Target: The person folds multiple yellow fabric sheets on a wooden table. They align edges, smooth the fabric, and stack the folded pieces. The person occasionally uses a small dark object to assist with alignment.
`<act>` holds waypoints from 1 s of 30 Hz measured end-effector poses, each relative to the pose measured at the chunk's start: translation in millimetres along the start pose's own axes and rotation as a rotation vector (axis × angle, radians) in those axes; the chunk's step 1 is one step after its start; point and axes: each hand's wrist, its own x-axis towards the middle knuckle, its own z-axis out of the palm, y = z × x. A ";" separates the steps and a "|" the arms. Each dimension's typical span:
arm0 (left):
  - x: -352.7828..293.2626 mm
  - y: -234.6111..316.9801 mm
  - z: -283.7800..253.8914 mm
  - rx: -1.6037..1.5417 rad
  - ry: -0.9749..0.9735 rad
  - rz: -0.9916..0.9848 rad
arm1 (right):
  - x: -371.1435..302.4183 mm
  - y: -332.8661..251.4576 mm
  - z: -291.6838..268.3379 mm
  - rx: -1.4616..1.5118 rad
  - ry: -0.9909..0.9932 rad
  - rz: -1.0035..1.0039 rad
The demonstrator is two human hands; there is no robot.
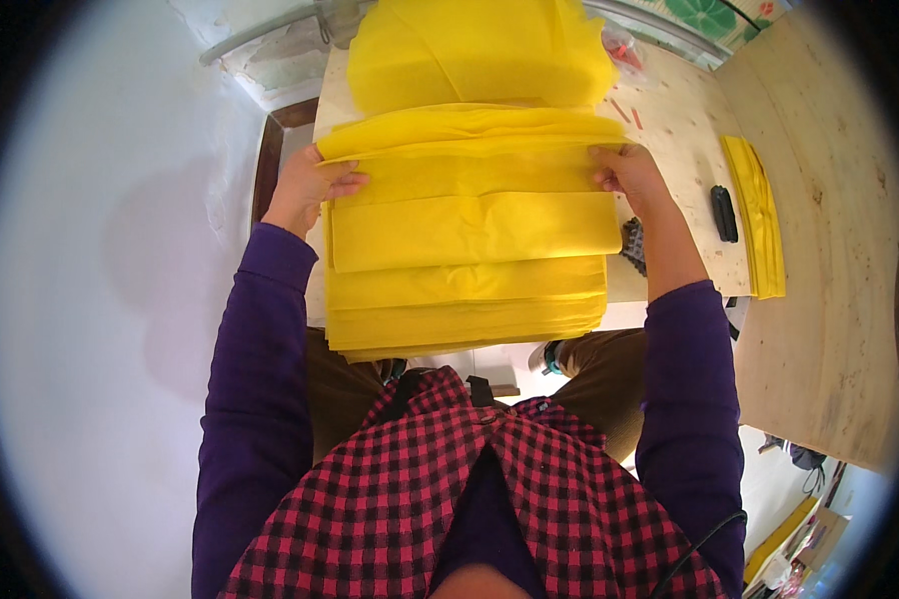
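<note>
Left grip (310,184): thumb and fingers pinched on the left end of a yellow sheet (469,172). Right grip (631,178): same pinch, right end. We've got the sheet spread between the two, over the yellow stack (464,317) at the near edge of the tabletop (674,95). Loose yellow pile (479,55) just beyond. On our right: dark bumpy object (633,246) near the right grip, then black oblong (724,214), then folded yellow strip (759,220).
</note>
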 end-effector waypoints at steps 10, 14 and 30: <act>2.6 -6.2 -2.0 -0.036 -0.004 -0.001 | 9.2 -21.1 -10.0 -0.021 -0.076 -0.015; 4.9 -6.6 -0.7 -0.075 0.005 -0.012 | 11.6 -19.7 -11.2 -0.056 -0.080 -0.015; -16.8 -35.9 -8.8 0.178 0.075 0.341 | -13.8 32.6 -9.8 0.129 -0.073 -0.341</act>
